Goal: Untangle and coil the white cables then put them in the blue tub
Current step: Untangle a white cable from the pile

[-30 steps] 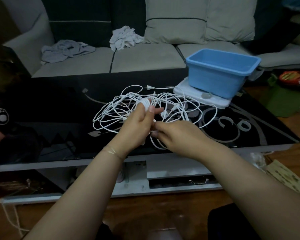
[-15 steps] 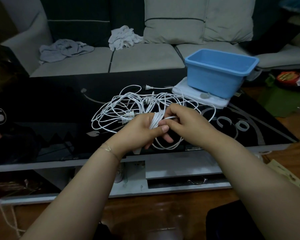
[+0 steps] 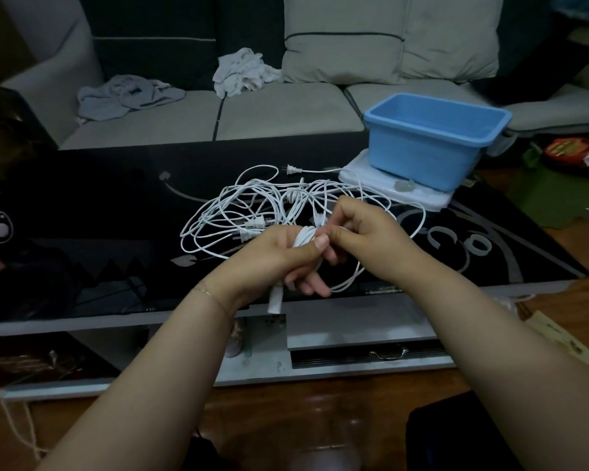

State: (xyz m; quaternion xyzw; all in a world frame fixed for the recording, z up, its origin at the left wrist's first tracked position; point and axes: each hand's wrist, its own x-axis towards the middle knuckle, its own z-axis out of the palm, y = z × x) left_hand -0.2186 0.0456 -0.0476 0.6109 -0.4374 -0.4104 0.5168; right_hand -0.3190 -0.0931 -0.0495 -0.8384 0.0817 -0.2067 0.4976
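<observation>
Left hand is wrapped around a small bundle of coiled white cable, thumb pressing it down. Right hand pinches a strand right next to that bundle. The rest of the white cables are a loose tangle on the black glass surface just behind the hands. Blue tub sits on a white lid at the far right, apart from the tangle.

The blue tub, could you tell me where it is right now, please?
The blue tub sits far right on the black table, atop a white box.
</observation>
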